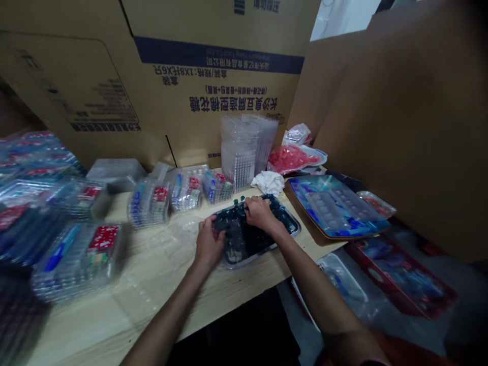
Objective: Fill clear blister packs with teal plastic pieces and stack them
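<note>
A shallow rectangular tray [251, 260] with a pale rim lies on the wooden table, holding dark, glossy teal pieces [274, 206]. At its left edge is my left hand [209, 244], with bent fingers apart over the rim and no object visible in them. My right hand [260, 212] reaches into the back part of the tray, its fingers curled down together among the dark pieces. What those fingertips hold, if anything, is hidden. A few small teal bits [239, 200] sit at the tray's back edge.
Stacks of filled clear packs [82, 259] stand at left. Behind are tall nested clear trays [244, 147], a white cloth [268, 182] and a bag of red pieces [292, 158]. A blue-lined box [331, 203] is at right. Large cardboard [229, 86] walls the back.
</note>
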Demonstrator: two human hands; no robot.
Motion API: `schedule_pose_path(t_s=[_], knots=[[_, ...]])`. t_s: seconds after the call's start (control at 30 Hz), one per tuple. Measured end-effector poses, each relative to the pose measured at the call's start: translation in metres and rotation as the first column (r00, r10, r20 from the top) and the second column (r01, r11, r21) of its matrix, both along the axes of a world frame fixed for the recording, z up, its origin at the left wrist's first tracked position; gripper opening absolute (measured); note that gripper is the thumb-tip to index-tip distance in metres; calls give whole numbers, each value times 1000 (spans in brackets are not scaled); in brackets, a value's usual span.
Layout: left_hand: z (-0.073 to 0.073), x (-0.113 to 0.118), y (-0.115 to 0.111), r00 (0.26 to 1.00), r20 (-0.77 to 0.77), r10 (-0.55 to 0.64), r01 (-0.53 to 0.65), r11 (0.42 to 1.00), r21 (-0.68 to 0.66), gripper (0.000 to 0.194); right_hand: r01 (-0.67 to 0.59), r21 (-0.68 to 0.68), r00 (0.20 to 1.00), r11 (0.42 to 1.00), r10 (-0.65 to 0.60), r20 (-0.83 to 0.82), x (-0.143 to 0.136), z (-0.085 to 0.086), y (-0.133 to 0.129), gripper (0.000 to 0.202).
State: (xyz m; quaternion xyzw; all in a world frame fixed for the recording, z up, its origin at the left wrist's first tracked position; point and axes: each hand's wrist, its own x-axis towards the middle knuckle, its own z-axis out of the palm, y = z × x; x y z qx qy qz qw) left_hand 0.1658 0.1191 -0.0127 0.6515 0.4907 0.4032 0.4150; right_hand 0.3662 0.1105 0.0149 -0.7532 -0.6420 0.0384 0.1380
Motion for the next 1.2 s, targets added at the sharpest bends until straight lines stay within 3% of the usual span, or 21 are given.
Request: schedule_pose_path(t_s=[0.1,0.17,0.23,0.3,0.37,0.43,0.53,0.63,0.73,0.9,1.03,1.13,1.2], knots=[[-4,4,-9,956,-281,78,9,955,298,44,14,77,999,997,-10,-49,4,-7,-2,19],[-1,6,-14,952,-302,58,50,940,337,33,23,141,995,990,-9,-103,4,-8,-6,16],[5,10,-18,989,-146,-30,64,971,232,23,9,202,982,979,29,-185,0,-6,-12,14],[13,17,-19,985,145,-93,101,994,-44,20,-32,260,948,965,112,-298,-10,-3,-18,13],[22,25,-17,903,427,-47,207,918,-337,25,-83,306,906,948,200,-374,-23,0,-26,13],[28,29,-14,799,598,68,295,822,-488,21,-103,346,894,933,239,-378,-37,1,-34,13],[31,27,-9,697,690,196,342,755,-560,14,-103,371,919,923,231,-319,-51,1,-45,19],[30,20,-6,665,709,236,381,709,-593,10,-115,357,941,927,217,-260,-56,1,-52,24],[30,17,-7,648,703,294,354,701,-619,13,-119,351,956,929,202,-211,-62,0,-57,32],[32,16,-10,650,665,369,265,710,-653,16,-124,395,963,910,206,-173,-80,-5,-66,39],[24,10,-11,738,623,259,224,777,-589,15,-71,349,946,935,174,-274,-79,-9,-68,33],[20,0,-6,878,472,75,121,921,-371,15,14,270,943,963,77,-323,-57,-6,-65,37],[20,-7,1,952,306,-9,52,990,-132,14,122,218,974,968,-74,-214,-37,-3,-62,45]])
